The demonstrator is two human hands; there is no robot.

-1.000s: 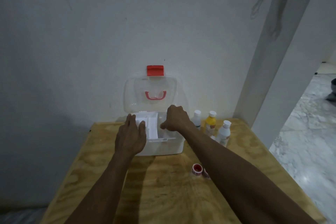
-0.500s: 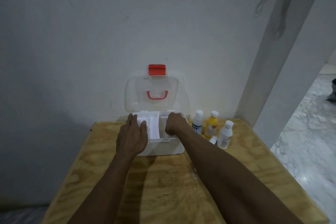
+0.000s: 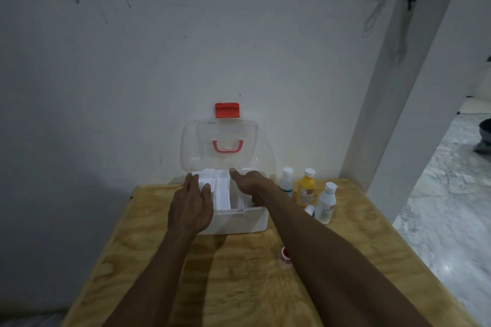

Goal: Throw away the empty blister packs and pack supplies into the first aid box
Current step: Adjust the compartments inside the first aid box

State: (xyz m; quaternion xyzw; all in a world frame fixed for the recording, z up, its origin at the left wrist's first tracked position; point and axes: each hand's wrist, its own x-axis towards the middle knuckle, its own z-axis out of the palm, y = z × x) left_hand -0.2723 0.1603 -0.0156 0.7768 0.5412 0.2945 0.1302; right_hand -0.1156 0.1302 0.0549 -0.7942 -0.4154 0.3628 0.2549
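Observation:
The white first aid box (image 3: pixel 239 223) stands open at the back of the wooden table (image 3: pixel 239 287). Its clear lid (image 3: pixel 223 141), with a red handle and red latch (image 3: pixel 227 110), leans on the wall. A white divided tray (image 3: pixel 221 191) sits inside the box. My left hand (image 3: pixel 190 210) lies over the box's left front corner, fingers along the left wall and thumb on the tray. My right hand (image 3: pixel 249 183) reaches down into the right compartment with the thumb raised. Its fingers are hidden inside. No blister packs show.
Right of the box stand a white bottle with a green label (image 3: pixel 286 180), a yellow bottle (image 3: pixel 307 188) and another white bottle (image 3: pixel 326 204), with a small white item (image 3: pixel 309 210) between them. A red and white roll (image 3: pixel 284 255) lies beside my right forearm. A wall corner rises at the right.
My right hand has gone from a fist at the box's back rim down into the right compartment. My left hand has stayed on the box's left corner.

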